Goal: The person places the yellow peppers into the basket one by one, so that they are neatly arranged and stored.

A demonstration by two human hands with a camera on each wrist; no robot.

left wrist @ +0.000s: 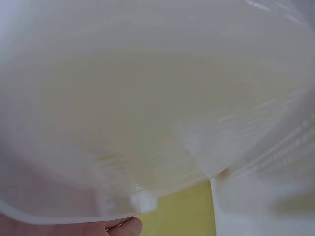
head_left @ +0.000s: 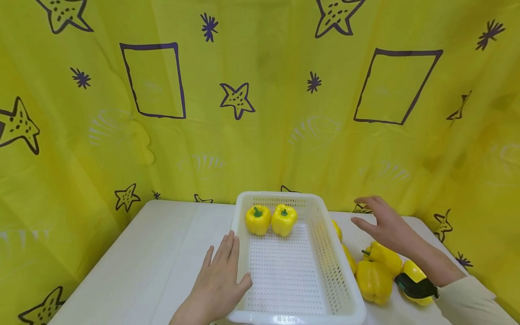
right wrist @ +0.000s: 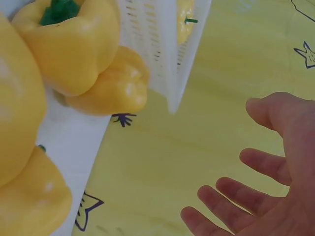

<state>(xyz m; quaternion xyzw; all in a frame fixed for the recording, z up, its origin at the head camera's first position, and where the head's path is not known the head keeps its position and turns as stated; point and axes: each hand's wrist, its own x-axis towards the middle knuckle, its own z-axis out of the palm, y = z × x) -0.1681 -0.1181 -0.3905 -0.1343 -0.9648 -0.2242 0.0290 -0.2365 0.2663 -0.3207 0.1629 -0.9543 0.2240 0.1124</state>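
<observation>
A white plastic basket (head_left: pixel 284 275) with perforated walls stands on the table. Inside, at its far end, two yellow bell peppers (head_left: pixel 258 220) with green stems sit side by side. My left hand (head_left: pixel 217 284) rests along the basket's left rim, fingers straight and thumb spread toward the inside. The left wrist view is mostly filled by the blurred basket wall (left wrist: pixel 138 98). To the right of the basket my right hand (head_left: pixel 386 221) hovers, fingers apart and holding nothing. Several yellow bell peppers (head_left: pixel 374 282) lie below and nearer than it, some partly hidden by the basket wall and wrist.
The white table (head_left: pixel 174 253) extends to the left of the basket. A yellow curtain (head_left: pixel 268 149) with dark star drawings hangs behind and around the table. Something dark (head_left: pixel 416 286) at the right wrist covers part of one pepper.
</observation>
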